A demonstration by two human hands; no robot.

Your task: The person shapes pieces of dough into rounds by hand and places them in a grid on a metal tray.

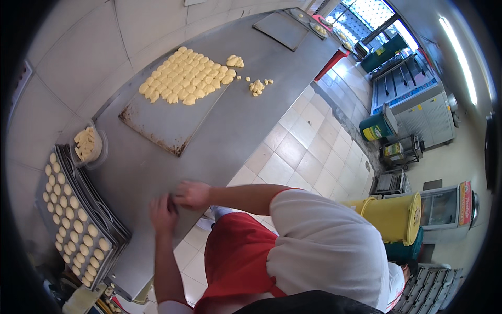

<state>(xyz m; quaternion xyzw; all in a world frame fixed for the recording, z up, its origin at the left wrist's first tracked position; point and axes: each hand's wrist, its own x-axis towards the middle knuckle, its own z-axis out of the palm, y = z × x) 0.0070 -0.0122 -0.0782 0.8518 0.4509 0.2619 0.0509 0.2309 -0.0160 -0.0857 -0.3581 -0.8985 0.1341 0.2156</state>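
My left hand [162,213] and my right hand [192,195] meet over the near edge of the steel table [238,123]. Both have their fingers curled in; something small and dark shows between them, too blurred to name. Ahead lies a worn metal tray [167,123], its far part covered by closely packed pale dough pieces [188,76]. Beside it on the tabletop are a dough lump [235,61], a second small heap of dough [256,87] and a few crumbs. Neither hand touches the dough or the tray.
At the left, stacked trays [99,196] carry rounded dough balls [78,226] on top. A clear tub [103,149] of pale pieces stands behind them. Another tray [282,30] lies at the far end. Yellow barrel [392,212] and green bin [376,124] stand on the right.
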